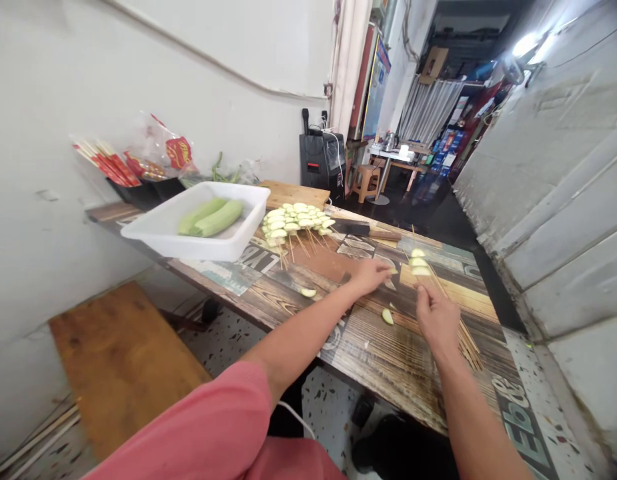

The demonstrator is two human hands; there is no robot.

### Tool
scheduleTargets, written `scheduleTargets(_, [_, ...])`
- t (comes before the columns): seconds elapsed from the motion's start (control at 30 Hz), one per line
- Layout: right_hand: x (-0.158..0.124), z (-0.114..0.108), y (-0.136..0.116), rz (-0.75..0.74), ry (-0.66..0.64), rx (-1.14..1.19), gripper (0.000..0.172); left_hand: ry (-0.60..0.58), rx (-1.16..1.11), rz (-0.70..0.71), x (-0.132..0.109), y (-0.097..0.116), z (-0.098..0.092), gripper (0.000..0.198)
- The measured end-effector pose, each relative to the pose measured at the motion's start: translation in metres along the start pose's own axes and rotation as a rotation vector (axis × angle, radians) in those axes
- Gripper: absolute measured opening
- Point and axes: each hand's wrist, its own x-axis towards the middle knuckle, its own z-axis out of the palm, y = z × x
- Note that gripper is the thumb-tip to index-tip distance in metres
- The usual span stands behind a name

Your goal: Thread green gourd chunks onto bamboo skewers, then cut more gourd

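Note:
My right hand (437, 317) is closed on a bamboo skewer that carries several pale green zucchini slices (419, 263) near its upper end. Just left of it, my left hand (371, 276) pinches what looks like a zucchini slice (393, 271), mostly hidden by the fingertips. A bundle of bare bamboo skewers (469, 348) lies on the table beside and partly behind my right hand. One loose slice (387, 316) rests between my hands and the near edge; another slice (308, 293) lies left of my left forearm. Skewered slices (298, 220) are heaped beyond my left hand.
A white plastic tub (193, 249) with two whole zucchini (218, 219) stands at the table's left. Behind the heap are a wooden board (293, 194) and a dark speaker (321, 160). A cleaver (352, 228) lies near the far edge. A wooden bench (123, 360) is lower left.

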Motion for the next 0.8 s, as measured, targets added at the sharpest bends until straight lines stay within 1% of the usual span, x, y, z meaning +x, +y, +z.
scheduleTargets(0.07, [-0.003, 0.003, 0.0, -0.074, -0.044, 0.004, 0.04, 0.102, -0.29, -0.154, 0.005, 0.003, -0.008, 0.008])
scheduleTargets(0.13, [-0.007, 0.007, 0.002, -0.154, -0.106, 0.005, 0.038, 0.175, -0.567, -0.271, 0.01, 0.007, -0.021, 0.005])
scheduleTargets(0.2, [-0.011, 0.012, 0.003, -0.204, -0.165, -0.036, 0.038, 0.207, -0.762, -0.348, 0.012, 0.012, -0.036, 0.001])
scheduleTargets(0.23, [-0.013, 0.014, 0.003, -0.217, -0.192, -0.068, 0.038, 0.217, -0.821, -0.376, 0.012, 0.014, -0.042, 0.004])
scheduleTargets(0.3, [-0.015, 0.017, 0.003, -0.235, -0.237, -0.141, 0.038, 0.234, -0.878, -0.409, 0.013, 0.017, -0.053, 0.008])
scheduleTargets(0.4, [-0.017, 0.018, 0.001, -0.254, -0.286, -0.206, 0.037, 0.264, -0.921, -0.429, 0.013, 0.019, -0.061, 0.014])
scheduleTargets(0.5, [-0.017, 0.017, 0.0, -0.262, -0.31, -0.223, 0.037, 0.27, -0.989, -0.466, 0.013, 0.02, -0.062, 0.02])
scheduleTargets(0.6, [-0.018, 0.016, -0.001, -0.277, -0.308, -0.222, 0.037, 0.233, -1.033, -0.501, 0.014, 0.021, -0.063, 0.02])
scheduleTargets(0.8, [-0.019, 0.017, -0.002, -0.301, -0.301, -0.234, 0.036, 0.233, -1.043, -0.504, 0.013, 0.024, -0.064, 0.02])
